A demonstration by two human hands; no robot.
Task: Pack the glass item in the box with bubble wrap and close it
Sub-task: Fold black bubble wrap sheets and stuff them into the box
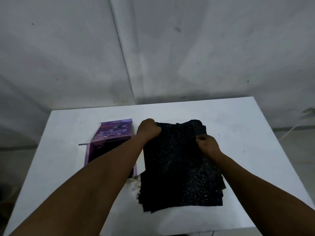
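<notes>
A white table (238,116) is set against grey walls. An open purple box (112,133) stands just left of the black bubble wrap (179,167), partly hidden by the left forearm. The wrap's far edge is gripped by the left hand (149,129) and pinched by the right hand (208,144). The glass item cannot be seen.

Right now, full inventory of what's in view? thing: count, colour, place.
bubble wrap: one stack of sheets, black, table centre-right, right of the box
box: one, purple, lid open, table left; inside dark, contents unclear
table: one, white, against a pale wall
glass item: not visible
left hand: one, grips the stack's far left corner
right hand: one, pinches a sheet near the far right edge
</notes>
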